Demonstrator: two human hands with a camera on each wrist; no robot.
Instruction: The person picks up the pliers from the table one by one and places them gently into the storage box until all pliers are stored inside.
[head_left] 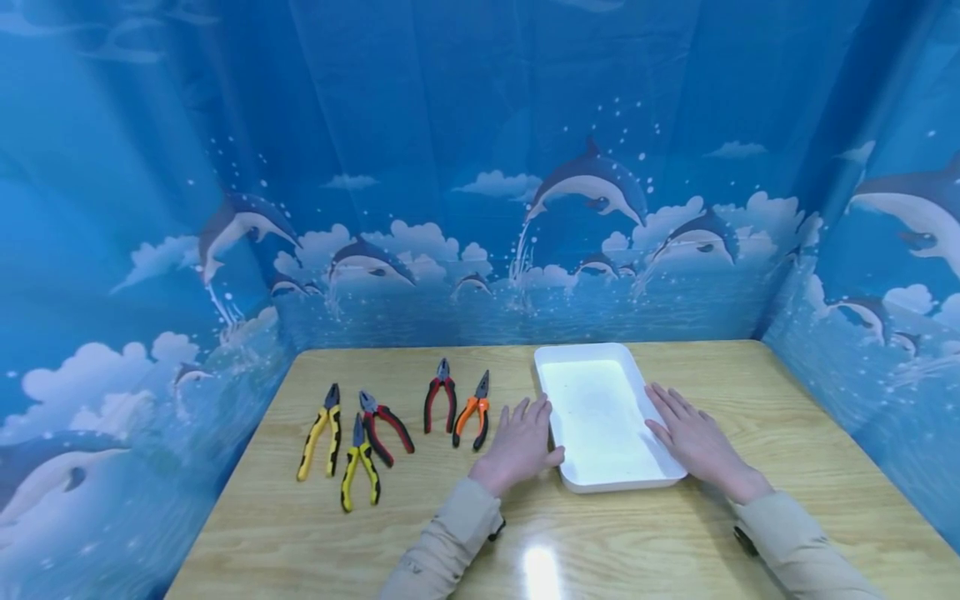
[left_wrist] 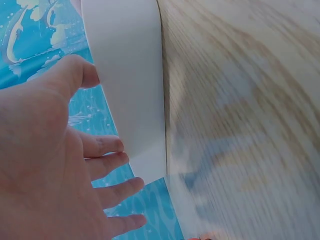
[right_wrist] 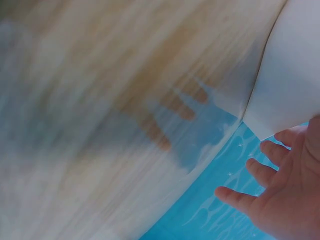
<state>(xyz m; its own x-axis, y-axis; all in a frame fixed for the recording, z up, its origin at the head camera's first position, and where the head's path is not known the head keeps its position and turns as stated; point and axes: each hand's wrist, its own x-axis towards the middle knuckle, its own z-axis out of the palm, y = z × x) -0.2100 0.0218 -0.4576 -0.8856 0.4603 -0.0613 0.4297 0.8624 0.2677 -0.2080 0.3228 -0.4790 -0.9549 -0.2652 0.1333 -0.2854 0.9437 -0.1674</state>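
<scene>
A shallow white rectangular tray [head_left: 624,486] lies on the wooden table between my two hands. At its left side is my left hand [head_left: 519,443], the fingers stretched forward and the thumb at the rim. The left wrist view shows that hand [left_wrist: 45,155] with loosely extended, spread fingertips right at the tray's outer wall [left_wrist: 132,95]. My right hand [head_left: 699,440] rests along the opposite side, its fingers straight and the thumb reaching to the rim. Seen from the right wrist, the hand [right_wrist: 285,197] has spread fingers beside the tray wall [right_wrist: 290,75].
Left of the tray lie several pliers: a yellow-and-black pair [head_left: 311,446], a yellow-green pair [head_left: 348,477], red-and-black pliers [head_left: 397,425], another red-and-black pair [head_left: 430,404] and orange-handled long-nose pliers [head_left: 482,407]. A blue dolphin-print curtain [head_left: 420,150] encloses the table [head_left: 300,558] at back and sides.
</scene>
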